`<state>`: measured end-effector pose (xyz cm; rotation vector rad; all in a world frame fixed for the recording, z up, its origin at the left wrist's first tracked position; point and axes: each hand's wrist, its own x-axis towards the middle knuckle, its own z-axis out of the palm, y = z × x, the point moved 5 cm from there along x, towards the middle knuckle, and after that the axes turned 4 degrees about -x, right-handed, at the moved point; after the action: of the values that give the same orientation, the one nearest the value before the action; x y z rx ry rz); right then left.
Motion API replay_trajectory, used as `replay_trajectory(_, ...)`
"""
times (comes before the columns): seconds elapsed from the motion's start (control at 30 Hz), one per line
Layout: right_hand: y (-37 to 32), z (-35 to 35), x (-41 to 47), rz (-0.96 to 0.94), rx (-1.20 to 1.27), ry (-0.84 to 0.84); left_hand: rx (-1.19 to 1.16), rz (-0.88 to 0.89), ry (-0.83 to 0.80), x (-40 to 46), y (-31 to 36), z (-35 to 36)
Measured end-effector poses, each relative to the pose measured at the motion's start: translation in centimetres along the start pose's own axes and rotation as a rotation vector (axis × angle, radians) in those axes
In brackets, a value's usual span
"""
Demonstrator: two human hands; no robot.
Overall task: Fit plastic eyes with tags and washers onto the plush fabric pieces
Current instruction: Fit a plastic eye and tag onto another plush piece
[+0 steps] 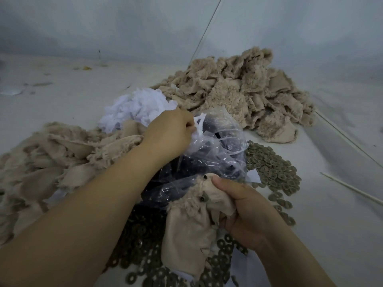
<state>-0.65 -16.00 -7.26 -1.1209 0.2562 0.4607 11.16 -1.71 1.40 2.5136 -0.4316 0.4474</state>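
The pale table (310,235) spreads under everything I work on. Beyond my right hand (248,212), far off, lies the big plush pile (238,96), beige and shaggy. A second, flatter heap (41,162) of the same fabric sits to the outer side of my left forearm. Just past my left hand (170,135) is a mound of white tags (136,106), touching the heap. Between my two hands is a clear plastic bag (207,158), crumpled, with dark eyes (196,166) showing through it. Grey-brown washers (273,168) are scattered beyond my right hand on its outer side, and more lie beneath both wrists, close to me.

My right hand is clenched on one plush piece (192,214), thumb pressed on top, the fabric hanging down toward me; a small dark eye shows on the piece, just beside my thumb tip. My left hand is curled, fingers pinching a white tag (198,127) at the bag's upper edge. A thin white stick (352,189) lies well off to the outer side of my right hand.
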Motion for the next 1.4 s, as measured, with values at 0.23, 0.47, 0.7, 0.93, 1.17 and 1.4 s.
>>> replay_trajectory(0.23,0.0,0.0,0.0,-0.011,0.006,0.026,-0.307,-0.060,-0.062,-0.8,-0.3,0.3)
replay_trajectory(0.47,0.0,-0.1,0.0,-0.024,-0.001,0.038,-0.397,-0.217,-0.109,-1.2,-1.0,1.2)
replay_trajectory(0.7,0.0,-0.3,0.0,-0.010,-0.005,0.033,-0.048,-0.075,-0.030,-1.3,1.0,0.3)
replay_trajectory(0.93,0.2,-0.3,0.2,-0.014,-0.004,0.001,-0.008,0.202,0.074,-1.5,3.1,-0.2)
replay_trajectory(1.17,0.3,-0.6,0.2,-0.024,-0.003,0.021,-0.510,-0.041,0.041,-1.6,1.6,0.7)
replay_trajectory(1.4,0.3,-0.5,0.0,-0.033,-0.042,0.049,-0.988,-0.090,0.038,-1.2,2.0,-0.2)
